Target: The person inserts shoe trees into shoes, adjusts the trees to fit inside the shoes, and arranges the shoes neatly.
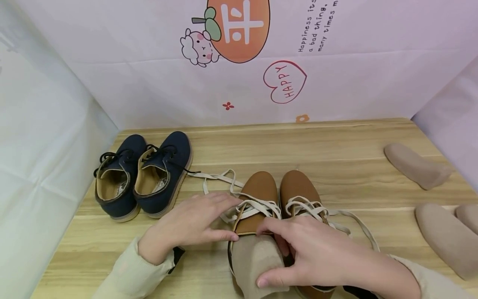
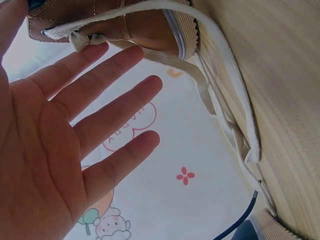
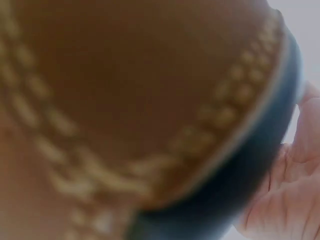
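Two brown lace-up shoes stand side by side at the table's front, the left one (image 1: 259, 189) and the right one (image 1: 296, 187), with loose white laces (image 1: 218, 176). A beige fabric shoe insert (image 1: 254, 257) sticks out of the left shoe's opening. My right hand (image 1: 317, 253) grips this insert between thumb and fingers. My left hand (image 1: 194, 224) lies with straight fingers against the left shoe's side and laces. In the left wrist view the left hand (image 2: 75, 140) is flat beside the brown shoe (image 2: 110, 25) and its lace (image 2: 225, 100). The right wrist view shows a blurred brown shoe (image 3: 125, 75) and fingers (image 3: 290, 190).
A pair of navy shoes (image 1: 115, 178) (image 1: 164, 170) stands at the left, near a white wall. Three more beige inserts lie at the right: one further back (image 1: 414, 166), two near the edge (image 1: 444, 236) (image 1: 468, 216). A printed backdrop closes the far side of the wooden table (image 1: 336, 145).
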A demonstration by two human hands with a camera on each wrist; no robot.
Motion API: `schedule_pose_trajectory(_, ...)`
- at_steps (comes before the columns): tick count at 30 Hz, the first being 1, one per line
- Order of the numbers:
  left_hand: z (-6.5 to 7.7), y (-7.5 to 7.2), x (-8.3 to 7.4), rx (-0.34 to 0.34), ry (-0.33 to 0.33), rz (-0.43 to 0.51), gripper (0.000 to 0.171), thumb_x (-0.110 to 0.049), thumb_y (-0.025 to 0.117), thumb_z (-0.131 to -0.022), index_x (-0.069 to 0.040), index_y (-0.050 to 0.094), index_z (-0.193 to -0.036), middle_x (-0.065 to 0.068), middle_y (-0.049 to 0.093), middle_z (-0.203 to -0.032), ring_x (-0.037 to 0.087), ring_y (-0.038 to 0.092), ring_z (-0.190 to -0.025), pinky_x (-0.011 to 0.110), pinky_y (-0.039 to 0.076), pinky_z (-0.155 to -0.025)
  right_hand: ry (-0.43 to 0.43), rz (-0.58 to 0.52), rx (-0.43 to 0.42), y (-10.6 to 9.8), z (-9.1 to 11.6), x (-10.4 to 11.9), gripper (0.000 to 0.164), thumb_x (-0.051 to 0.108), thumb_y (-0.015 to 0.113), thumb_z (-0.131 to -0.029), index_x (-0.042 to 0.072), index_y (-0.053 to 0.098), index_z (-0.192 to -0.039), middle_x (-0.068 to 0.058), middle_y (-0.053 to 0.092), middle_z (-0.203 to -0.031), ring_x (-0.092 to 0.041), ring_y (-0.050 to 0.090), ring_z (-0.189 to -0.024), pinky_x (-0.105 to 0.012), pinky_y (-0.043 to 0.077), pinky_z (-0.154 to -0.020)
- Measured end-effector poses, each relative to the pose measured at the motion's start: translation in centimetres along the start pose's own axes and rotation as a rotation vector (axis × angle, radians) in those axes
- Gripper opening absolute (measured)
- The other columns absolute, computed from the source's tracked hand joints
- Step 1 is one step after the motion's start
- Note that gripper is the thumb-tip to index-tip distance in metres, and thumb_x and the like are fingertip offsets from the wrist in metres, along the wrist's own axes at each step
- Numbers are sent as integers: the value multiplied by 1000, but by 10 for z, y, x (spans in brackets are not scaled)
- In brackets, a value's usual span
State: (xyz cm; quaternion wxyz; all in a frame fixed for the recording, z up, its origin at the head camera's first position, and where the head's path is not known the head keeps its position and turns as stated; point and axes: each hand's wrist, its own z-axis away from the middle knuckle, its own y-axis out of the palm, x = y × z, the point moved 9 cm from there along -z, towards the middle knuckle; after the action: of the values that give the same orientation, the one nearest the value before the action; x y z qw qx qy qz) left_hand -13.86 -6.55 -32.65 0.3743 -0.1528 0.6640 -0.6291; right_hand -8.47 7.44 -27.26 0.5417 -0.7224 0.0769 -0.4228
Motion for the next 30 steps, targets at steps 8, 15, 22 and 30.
schedule_pose_trajectory(8,0,-1,0,1,-7,3,80,-72,54,-87,-20,49,-148,2,53,-148,20,48,-137,52,44,-108,46,137,-68,3,-2,-3,65,79,63,-75,32,60,-119,25,45,-71,5,49,-70,-20,41,-61)
schedule_pose_trajectory(15,1,-1,0,-1,-9,10,79,-71,55,-87,-20,49,-147,3,53,-148,20,48,-138,53,44,-108,90,258,-106,5,1,-7,75,85,57,-74,27,61,-122,12,65,-95,-5,62,-88,-30,52,-66)
schedule_pose_trajectory(22,1,-1,-1,-10,10,-5,81,-72,54,-87,-20,49,-148,2,55,-146,20,50,-136,49,45,-107,75,241,-94,3,3,-14,82,84,56,-75,24,57,-131,14,56,-110,-4,56,-92,-27,51,-72)
schedule_pose_trajectory(30,1,-2,-1,-15,22,-8,80,-72,53,-87,-19,49,-147,3,55,-146,21,51,-135,49,46,-107,113,150,-40,8,7,-25,104,84,59,-72,19,40,-152,-1,40,-151,-17,51,-128,-43,52,-93)
